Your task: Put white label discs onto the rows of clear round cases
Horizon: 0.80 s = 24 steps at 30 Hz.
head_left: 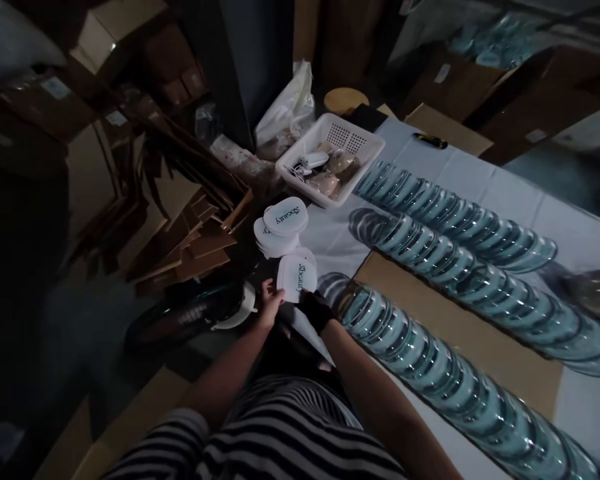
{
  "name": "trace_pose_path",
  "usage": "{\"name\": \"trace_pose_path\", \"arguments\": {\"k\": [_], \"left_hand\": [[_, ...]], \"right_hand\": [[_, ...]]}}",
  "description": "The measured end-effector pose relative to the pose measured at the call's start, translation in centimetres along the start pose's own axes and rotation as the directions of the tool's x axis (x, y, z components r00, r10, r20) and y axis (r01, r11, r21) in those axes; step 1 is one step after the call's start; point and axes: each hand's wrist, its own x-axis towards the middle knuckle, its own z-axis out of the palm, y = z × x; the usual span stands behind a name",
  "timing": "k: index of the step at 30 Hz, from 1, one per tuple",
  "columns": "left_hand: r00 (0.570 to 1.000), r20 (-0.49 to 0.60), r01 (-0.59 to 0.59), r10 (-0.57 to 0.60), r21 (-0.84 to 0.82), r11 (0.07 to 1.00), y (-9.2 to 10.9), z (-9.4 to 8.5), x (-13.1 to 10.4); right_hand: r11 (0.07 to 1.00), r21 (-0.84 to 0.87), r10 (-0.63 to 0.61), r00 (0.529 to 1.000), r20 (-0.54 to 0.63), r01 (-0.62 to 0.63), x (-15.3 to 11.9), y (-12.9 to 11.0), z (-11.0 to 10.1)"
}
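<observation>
A white rounded card (291,280) with dark "beauty" lettering lies between my hands, its print turned sideways; other white edges show just behind it. My bare left hand (271,301) pinches the card's near left edge. On the near right edge is my right hand (315,308), in a dark glove, its fingers closed at the rim. Beyond them, at the table's left end, sits a stack of similar printed cards (285,217). Whether the held card is single or several together, I cannot tell.
Long rows of clear bluish domed plastic pieces (430,353) run along the white-covered table (520,200), partly on a cardboard sheet (505,360). A white basket (330,197) holds bagged items. Flattened cardboard (180,247) piles up at left. A yellow-black tool (430,140) lies at the far edge.
</observation>
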Motion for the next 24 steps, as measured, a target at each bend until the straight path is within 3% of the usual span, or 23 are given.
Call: {"name": "trace_pose_path", "arguments": {"k": [2,4,6,9,10,12,14,17,20,21,22,24], "left_hand": [[0.966,0.219,0.166,-0.135,-0.129,0.978,1.7,-0.7,-1.1],[0.886,0.429,0.273,-0.176,-0.177,0.946,3.5,-1.0,-2.2],[0.807,0.564,0.324,-0.173,-0.178,0.929,5.2,-0.5,-3.3],[0.696,0.700,0.364,-0.162,-0.150,0.919,6.9,2.2,-4.9],[0.673,0.723,0.359,-0.155,-0.135,0.924,7.1,3.6,-5.4],[0.688,0.715,0.275,-0.127,-0.095,0.957,6.9,6.9,-6.7],[0.732,0.677,0.132,-0.068,-0.044,0.990,6.0,10.5,-8.2],[0.759,0.651,-0.004,0.015,-0.019,1.000,4.2,15.4,-11.1],[0.772,0.635,0.066,-0.023,-0.045,0.997,2.2,19.6,-15.0],[0.772,0.633,0.103,-0.057,-0.036,0.994,1.5,20.9,-16.5],[0.766,0.635,0.138,-0.094,-0.021,0.990,0.6,22.1,-18.1],[0.729,0.667,0.200,-0.152,0.005,0.980,-1.2,24.6,-21.3]], "right_hand": [[0.998,0.057,-0.030,0.999,0.018,0.029,-1.3,-0.2,-0.5],[0.991,0.108,-0.081,0.995,0.062,0.074,-3.5,-0.8,-1.7],[0.984,0.141,-0.131,0.981,0.145,0.110,-6.3,-1.8,-3.3],[0.978,0.113,-0.195,0.962,0.193,0.176,-9.8,-3.9,-6.5],[0.973,0.056,-0.229,0.964,0.136,0.223,-10.6,-4.6,-7.8],[0.933,-0.161,-0.336,0.939,-0.075,0.321,-11.5,-5.7,-10.7],[0.847,-0.430,-0.456,0.843,-0.286,0.312,-12.2,-5.7,-14.0],[0.696,-0.682,-0.619,0.669,-0.412,0.223,-14.1,-3.8,-18.6],[0.548,-0.803,-0.788,0.468,-0.400,0.235,-16.7,-0.5,-21.8],[0.523,-0.811,-0.818,0.422,-0.391,0.262,-17.4,0.6,-22.8],[0.533,-0.791,-0.824,0.398,-0.403,0.302,-18.0,1.6,-23.9],[0.664,-0.632,-0.748,0.384,-0.542,0.401,-18.9,3.3,-27.1]]}}
